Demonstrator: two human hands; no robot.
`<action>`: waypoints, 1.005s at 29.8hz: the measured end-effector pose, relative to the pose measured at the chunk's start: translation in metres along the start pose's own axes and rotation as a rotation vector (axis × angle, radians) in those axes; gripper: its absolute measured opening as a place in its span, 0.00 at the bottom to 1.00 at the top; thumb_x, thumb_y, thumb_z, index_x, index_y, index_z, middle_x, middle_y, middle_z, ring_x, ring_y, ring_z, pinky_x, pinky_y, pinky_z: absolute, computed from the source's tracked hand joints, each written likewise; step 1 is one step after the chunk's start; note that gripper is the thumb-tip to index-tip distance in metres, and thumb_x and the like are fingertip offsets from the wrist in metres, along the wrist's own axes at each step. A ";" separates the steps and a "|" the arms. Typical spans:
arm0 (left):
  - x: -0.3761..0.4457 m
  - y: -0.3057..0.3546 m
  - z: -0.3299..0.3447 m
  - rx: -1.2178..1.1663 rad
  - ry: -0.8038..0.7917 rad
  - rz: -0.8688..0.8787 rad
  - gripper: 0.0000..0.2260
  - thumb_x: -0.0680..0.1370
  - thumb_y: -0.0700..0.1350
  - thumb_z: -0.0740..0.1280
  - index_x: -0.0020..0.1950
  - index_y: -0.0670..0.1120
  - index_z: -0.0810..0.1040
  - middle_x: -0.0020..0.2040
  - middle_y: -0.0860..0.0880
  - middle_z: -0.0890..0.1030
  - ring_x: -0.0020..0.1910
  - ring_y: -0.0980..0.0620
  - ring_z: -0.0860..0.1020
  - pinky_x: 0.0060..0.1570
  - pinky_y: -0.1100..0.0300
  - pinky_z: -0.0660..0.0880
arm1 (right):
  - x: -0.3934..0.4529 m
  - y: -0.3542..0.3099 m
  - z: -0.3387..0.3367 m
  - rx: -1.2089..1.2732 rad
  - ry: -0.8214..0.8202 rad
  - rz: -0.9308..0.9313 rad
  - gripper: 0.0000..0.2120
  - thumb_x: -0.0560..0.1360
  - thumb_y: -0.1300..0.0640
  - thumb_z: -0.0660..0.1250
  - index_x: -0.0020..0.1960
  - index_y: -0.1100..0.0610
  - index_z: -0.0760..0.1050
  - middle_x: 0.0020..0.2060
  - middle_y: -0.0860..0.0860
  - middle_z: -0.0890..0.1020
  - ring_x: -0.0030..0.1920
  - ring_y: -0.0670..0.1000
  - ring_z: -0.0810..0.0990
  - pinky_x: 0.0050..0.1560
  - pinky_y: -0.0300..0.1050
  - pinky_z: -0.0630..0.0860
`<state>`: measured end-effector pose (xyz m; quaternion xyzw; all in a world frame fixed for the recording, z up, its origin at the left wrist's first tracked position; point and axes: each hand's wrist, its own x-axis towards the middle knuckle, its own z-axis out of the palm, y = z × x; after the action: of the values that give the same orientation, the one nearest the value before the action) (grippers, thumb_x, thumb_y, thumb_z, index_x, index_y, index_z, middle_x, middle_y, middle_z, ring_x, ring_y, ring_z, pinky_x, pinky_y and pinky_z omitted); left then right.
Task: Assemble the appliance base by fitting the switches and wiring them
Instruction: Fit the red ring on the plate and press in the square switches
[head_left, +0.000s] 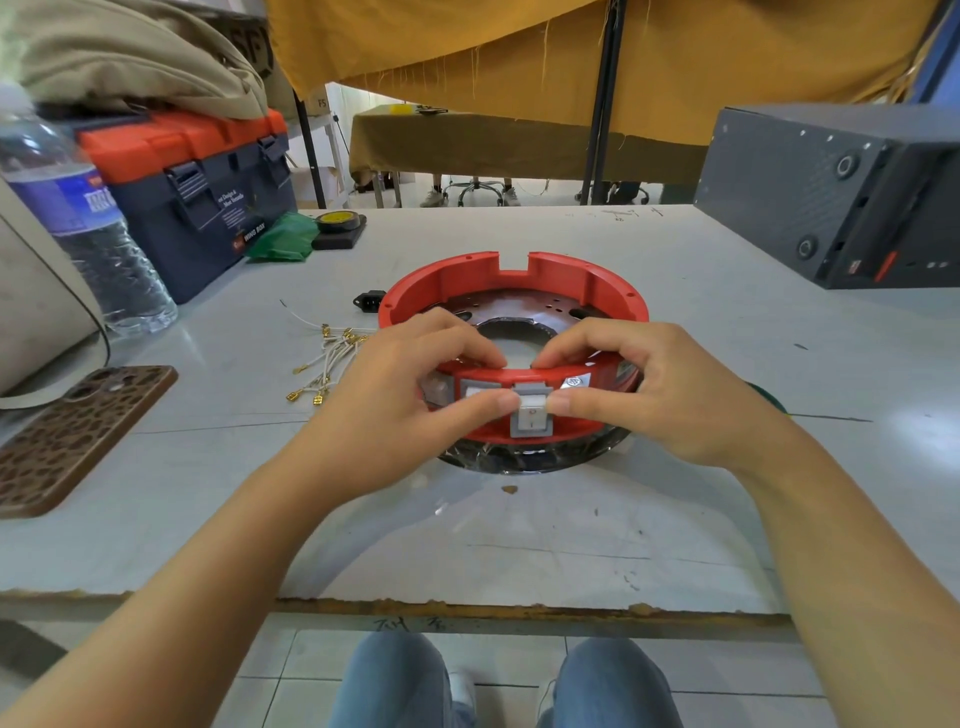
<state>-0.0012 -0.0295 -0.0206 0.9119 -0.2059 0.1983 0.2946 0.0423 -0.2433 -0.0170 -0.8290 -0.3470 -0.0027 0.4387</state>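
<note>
Switch fitting. Near the table (519, 519) edge, the left hand (400, 415) and right hand (670, 400) pinch the red plastic base (618, 296), fingers curled over its near rim from inside, thumbs pressing a grey-framed white rocker switch (531, 415) into the front wall. A second switch (475, 389) sits just left, partly hidden. The step appears to be seating; next likely calls for firm, even thumb pressure until flush. Beyond, left of the ring-shaped base, lie thin white wires (332, 358) with brass terminals and a black socket (370, 300).
</note>
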 end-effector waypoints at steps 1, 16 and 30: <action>0.001 -0.001 0.000 -0.018 0.007 -0.010 0.13 0.73 0.57 0.69 0.52 0.51 0.81 0.50 0.56 0.78 0.51 0.62 0.75 0.49 0.66 0.72 | 0.000 0.000 0.000 -0.003 -0.001 0.006 0.13 0.65 0.40 0.67 0.48 0.40 0.77 0.47 0.33 0.78 0.51 0.35 0.77 0.45 0.26 0.74; -0.002 -0.002 0.009 -0.160 0.035 -0.022 0.14 0.72 0.59 0.63 0.52 0.54 0.79 0.50 0.58 0.77 0.54 0.55 0.74 0.56 0.48 0.72 | 0.001 -0.001 -0.003 -0.084 -0.028 0.032 0.11 0.69 0.40 0.64 0.50 0.40 0.76 0.47 0.35 0.79 0.53 0.35 0.76 0.46 0.30 0.76; 0.000 -0.002 0.012 -0.203 0.047 -0.010 0.12 0.72 0.58 0.63 0.51 0.57 0.79 0.49 0.59 0.77 0.53 0.53 0.74 0.58 0.46 0.70 | -0.003 0.002 0.005 -0.146 0.082 -0.027 0.07 0.70 0.46 0.65 0.46 0.45 0.77 0.43 0.40 0.80 0.50 0.43 0.75 0.48 0.37 0.71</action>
<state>0.0021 -0.0353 -0.0301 0.8733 -0.2135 0.1965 0.3913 0.0397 -0.2417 -0.0224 -0.8532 -0.3386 -0.0676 0.3909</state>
